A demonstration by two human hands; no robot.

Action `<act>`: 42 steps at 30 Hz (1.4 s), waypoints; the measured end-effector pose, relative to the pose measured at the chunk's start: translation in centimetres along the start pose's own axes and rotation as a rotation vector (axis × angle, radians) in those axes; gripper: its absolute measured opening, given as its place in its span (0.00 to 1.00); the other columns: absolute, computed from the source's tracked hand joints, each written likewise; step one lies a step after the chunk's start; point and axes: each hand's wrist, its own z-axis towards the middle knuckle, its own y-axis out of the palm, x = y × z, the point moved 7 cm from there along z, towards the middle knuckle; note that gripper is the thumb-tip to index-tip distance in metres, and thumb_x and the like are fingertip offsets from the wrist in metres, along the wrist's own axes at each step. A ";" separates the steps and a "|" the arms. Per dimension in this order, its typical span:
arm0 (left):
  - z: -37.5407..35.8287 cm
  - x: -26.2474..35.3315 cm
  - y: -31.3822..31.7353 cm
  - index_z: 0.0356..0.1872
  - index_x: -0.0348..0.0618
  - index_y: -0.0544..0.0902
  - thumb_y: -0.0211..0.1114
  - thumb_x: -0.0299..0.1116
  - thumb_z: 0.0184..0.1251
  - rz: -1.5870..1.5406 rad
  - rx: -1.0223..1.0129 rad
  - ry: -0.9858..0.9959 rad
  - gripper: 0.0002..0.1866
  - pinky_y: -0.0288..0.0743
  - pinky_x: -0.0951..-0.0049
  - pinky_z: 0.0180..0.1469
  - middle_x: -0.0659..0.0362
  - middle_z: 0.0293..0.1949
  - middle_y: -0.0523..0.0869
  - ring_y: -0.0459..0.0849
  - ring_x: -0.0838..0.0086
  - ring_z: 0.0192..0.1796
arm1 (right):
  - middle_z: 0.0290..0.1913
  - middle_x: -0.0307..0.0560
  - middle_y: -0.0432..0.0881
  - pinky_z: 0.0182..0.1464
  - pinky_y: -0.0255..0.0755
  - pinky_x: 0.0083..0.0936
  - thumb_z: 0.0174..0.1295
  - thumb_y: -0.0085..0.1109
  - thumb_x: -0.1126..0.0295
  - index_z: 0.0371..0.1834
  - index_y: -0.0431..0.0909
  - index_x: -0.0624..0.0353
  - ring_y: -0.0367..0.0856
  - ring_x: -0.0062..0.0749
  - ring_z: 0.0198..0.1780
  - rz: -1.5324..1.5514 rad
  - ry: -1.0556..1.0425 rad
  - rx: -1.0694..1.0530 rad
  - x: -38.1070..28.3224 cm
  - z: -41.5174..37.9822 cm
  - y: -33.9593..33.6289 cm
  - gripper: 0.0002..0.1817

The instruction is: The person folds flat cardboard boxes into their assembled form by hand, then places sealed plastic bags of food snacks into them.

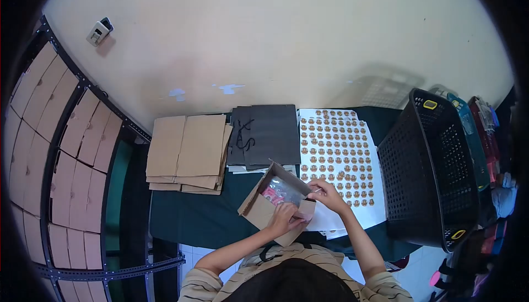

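Indoors, we worked at an open carton (258, 212), left hand (282, 219) and right hand (330, 197) narrowed at its sides, exact hold unclear; its thin walls called for gentleness.

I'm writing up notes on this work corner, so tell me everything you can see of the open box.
The open box looks like plain brown cardboard, with flaps spread outward. Clear plastic and something pink show inside; what exactly they are cannot be told. It stands askew at the near side of the dark green cloth. The left hand touches its near side, the right hand its right corner.
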 end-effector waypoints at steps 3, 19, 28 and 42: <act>0.4 0.0 -0.2 0.39 0.39 0.73 0.69 0.39 0.46 0.022 -0.008 -0.030 0.22 0.63 0.60 0.50 0.52 0.41 0.75 0.72 0.57 0.47 | 0.36 0.47 0.76 0.40 0.69 0.25 0.51 0.62 0.65 0.42 0.74 0.63 0.76 0.32 0.36 -0.143 -0.030 0.055 -0.8 -0.4 -0.1 0.17; 1.3 1.7 -3.3 0.50 0.41 0.72 0.66 0.35 0.48 0.125 0.145 -0.116 0.25 0.59 0.58 0.57 0.52 0.50 0.73 0.68 0.57 0.55 | 0.48 0.61 0.65 0.53 0.61 0.38 0.38 0.68 0.67 0.55 0.58 0.67 0.64 0.52 0.51 -0.385 -0.094 0.506 0.4 -1.0 3.2 0.40; 3.8 0.0 -10.3 0.41 0.42 0.78 0.62 0.34 0.52 0.184 0.092 -0.275 0.15 0.70 0.64 0.51 0.51 0.48 0.77 0.76 0.55 0.48 | 0.47 0.60 0.65 0.54 0.61 0.39 0.36 0.67 0.68 0.53 0.58 0.66 0.64 0.52 0.51 -0.372 -0.045 0.515 1.0 -0.9 3.1 0.39; 0.9 -0.6 -2.3 0.43 0.42 0.79 0.63 0.42 0.53 0.082 0.068 -0.180 0.19 0.56 0.54 0.60 0.52 0.48 0.79 0.68 0.56 0.59 | 0.54 0.61 0.65 0.60 0.58 0.34 0.46 0.63 0.71 0.59 0.57 0.67 0.64 0.50 0.57 -0.405 -0.141 0.375 1.1 -1.3 3.3 0.36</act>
